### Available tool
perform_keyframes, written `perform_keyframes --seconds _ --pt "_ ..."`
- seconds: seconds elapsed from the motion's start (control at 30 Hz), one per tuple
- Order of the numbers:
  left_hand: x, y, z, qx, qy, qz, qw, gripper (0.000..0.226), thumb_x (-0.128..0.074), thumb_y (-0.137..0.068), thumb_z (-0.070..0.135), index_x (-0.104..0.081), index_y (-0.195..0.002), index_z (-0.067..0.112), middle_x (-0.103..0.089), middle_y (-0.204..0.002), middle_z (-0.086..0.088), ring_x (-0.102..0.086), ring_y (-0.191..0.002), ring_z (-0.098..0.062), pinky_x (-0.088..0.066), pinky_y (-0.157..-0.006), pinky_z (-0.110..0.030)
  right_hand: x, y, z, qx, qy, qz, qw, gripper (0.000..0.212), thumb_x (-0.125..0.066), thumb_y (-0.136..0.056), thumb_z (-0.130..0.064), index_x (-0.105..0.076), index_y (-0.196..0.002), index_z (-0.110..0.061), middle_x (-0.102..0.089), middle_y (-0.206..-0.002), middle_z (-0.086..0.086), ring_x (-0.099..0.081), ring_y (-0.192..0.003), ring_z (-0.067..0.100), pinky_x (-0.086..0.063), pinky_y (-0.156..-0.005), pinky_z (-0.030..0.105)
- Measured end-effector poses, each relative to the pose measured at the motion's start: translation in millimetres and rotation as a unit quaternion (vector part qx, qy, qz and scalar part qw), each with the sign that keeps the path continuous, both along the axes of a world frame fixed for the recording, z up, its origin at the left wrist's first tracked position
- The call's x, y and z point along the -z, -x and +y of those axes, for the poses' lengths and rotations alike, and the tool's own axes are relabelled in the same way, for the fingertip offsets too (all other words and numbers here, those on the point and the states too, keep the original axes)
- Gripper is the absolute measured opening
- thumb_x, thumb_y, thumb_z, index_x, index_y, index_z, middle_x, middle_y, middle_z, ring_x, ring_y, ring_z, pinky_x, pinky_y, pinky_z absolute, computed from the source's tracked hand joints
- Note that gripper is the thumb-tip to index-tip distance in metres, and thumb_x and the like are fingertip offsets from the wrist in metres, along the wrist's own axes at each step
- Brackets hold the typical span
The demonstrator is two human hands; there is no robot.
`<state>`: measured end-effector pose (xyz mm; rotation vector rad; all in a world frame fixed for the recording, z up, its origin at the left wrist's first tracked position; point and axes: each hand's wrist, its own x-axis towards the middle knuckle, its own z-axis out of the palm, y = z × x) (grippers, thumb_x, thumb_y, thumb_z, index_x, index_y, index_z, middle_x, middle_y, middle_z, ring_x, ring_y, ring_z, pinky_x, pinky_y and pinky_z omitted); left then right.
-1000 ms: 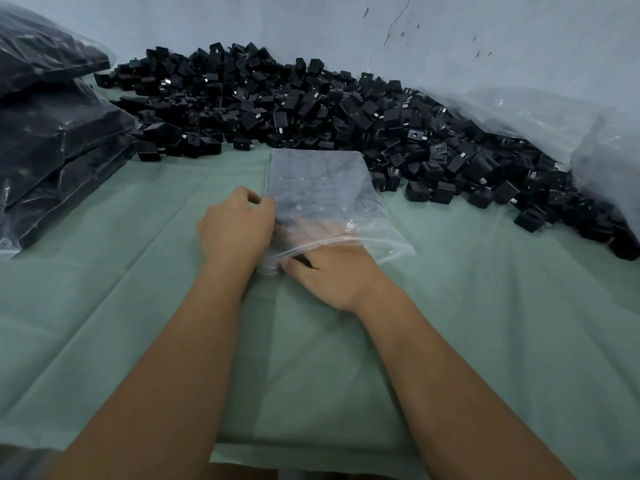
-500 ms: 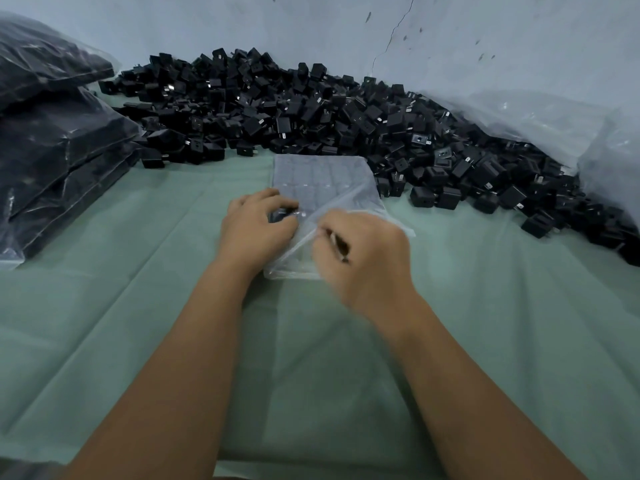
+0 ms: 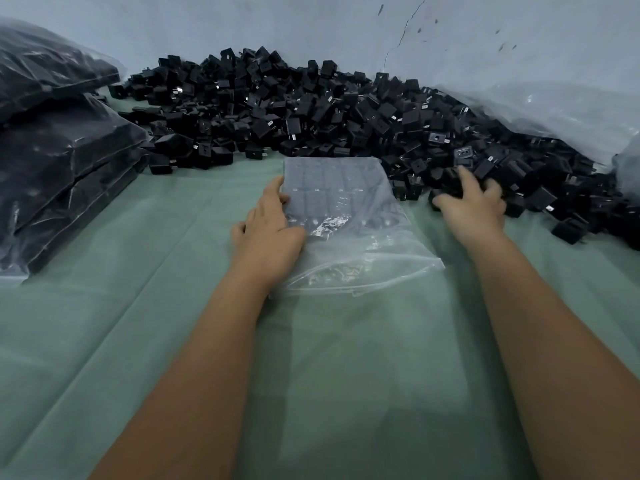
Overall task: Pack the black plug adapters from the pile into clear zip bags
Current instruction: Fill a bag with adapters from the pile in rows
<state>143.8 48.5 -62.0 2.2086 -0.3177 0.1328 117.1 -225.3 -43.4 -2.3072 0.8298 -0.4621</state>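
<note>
Head: left hand [image 3: 268,233] steadies zip bag [image 3: 349,216]; right hand [image 3: 472,206] on adapter pile [image 3: 311,109]

Adapter pile [image 3: 346,112]: uncountable. One open zip bag [image 3: 349,216]. Two hands [image 3: 268,233].

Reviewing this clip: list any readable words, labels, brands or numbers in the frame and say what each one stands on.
None can be read.
Pile of black plug adapters: only small pale specks and metal prongs, no legible marking.
Clear zip bag under the left hand: no print visible.
Stacked filled clear bags at left: glare only, no labels.
Pale wall: cracks and marks, no writing.
</note>
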Motion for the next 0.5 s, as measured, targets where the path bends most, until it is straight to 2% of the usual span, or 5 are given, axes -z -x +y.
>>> perform_keyframes --seconds 0.07,0.13,0.3,0.4,0.5 --pt "0 0 -1 -0.010 0.007 0.004 1.000 0.078 -0.055 -0.080 0.015 -0.022 -0.149 0.032 -0.043 -0.136 0.014 -0.040 -0.123 -0.011 -0.017 -0.100 -0.032 13 3 0 -0.019 0.065 0.035 0.997 0.066 -0.053 -0.087 -0.037 -0.026 -0.146 -0.043 -0.017 -0.156 0.006 -0.026 -0.138 0.031 -0.023 -0.113 0.042" --pt "1 -1 -1 -0.022 -0.016 -0.007 1.000 0.064 -0.053 -0.081 0.014 -0.038 -0.142 0.029 -0.042 -0.132 0.016 -0.038 -0.119 -0.009 -0.019 -0.100 -0.032 18 3 1 -0.047 0.111 -0.009 0.993 0.058 -0.057 -0.085 -0.033 -0.039 -0.141 -0.038 -0.030 -0.145 0.003 -0.040 -0.126 0.028 -0.031 -0.107 0.038" --pt "5 -7 -3 -0.025 -0.061 -0.032 0.997 0.045 -0.052 -0.083 0.014 -0.055 -0.126 0.025 -0.042 -0.138 0.013 -0.040 -0.125 -0.011 -0.018 -0.099 -0.031 22 7 3 -0.075 0.079 -0.110 0.988 0.042 -0.069 -0.083 -0.019 -0.060 -0.123 -0.026 -0.034 -0.115 -0.004 -0.048 -0.103 0.017 -0.036 -0.083 0.019" --pt "6 -9 -3 -0.025 -0.065 -0.040 0.997 0.044 -0.051 -0.083 0.014 -0.055 -0.126 0.024 -0.043 -0.138 0.014 -0.040 -0.125 -0.011 -0.018 -0.096 -0.030 22 10 4 -0.058 0.051 -0.114 0.990 0.043 -0.067 -0.082 -0.017 -0.060 -0.123 -0.028 -0.037 -0.114 -0.003 -0.045 -0.091 0.011 -0.032 -0.067 0.012" --pt "7 -9 -2 -0.025 -0.071 -0.047 0.996 0.044 -0.052 -0.082 0.013 -0.057 -0.125 0.024 -0.043 -0.141 0.015 -0.038 -0.128 -0.012 -0.019 -0.097 -0.031 23 14 6 -0.042 0.053 -0.111 0.992 0.046 -0.062 -0.081 -0.013 -0.058 -0.125 -0.024 -0.044 -0.123 0.002 -0.045 -0.090 0.011 -0.033 -0.071 0.016"
